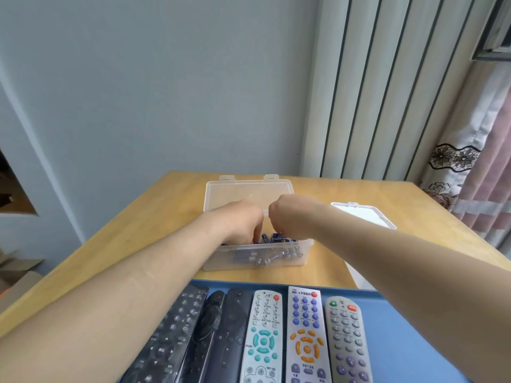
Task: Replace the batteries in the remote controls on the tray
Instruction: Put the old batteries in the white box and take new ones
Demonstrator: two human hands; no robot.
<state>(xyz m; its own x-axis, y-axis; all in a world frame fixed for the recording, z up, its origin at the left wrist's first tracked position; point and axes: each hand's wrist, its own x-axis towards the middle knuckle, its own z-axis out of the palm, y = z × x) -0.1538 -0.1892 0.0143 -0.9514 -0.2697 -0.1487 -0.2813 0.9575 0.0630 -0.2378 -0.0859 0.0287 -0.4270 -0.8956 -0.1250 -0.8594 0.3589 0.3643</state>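
The fingers (257, 233) of the left hand (240, 220) point down into a clear plastic box (213, 261), their tips lost among the batteries (276, 238). Whether they already pinch one cannot be told. The right hand (279, 214) hangs bent at the wrist over the same box, and its fingers are hidden behind it, so its grip cannot be told either. Both hands seem to be there to pick out fresh cells, which are heaped loose and lie crossed over one another.

The box lid (249, 190) is thrown back toward 12 o'clock, which leaves the mouth open from above. The blue tray (401, 330) sits at 6 o'clock from the box, just beside it, so a picked cell has a short way to travel. On it the remote controls (305, 334) lie side by side, buttons up; their battery covers would be underneath, so none looks opened yet.

A flat clear case (365, 214) rests at 3 o'clock on the wooden table (132, 233). A patterned curtain (470, 172) hangs beyond. The left forearm (124, 294) crosses over the dark remotes at 7 o'clock and partly covers them.
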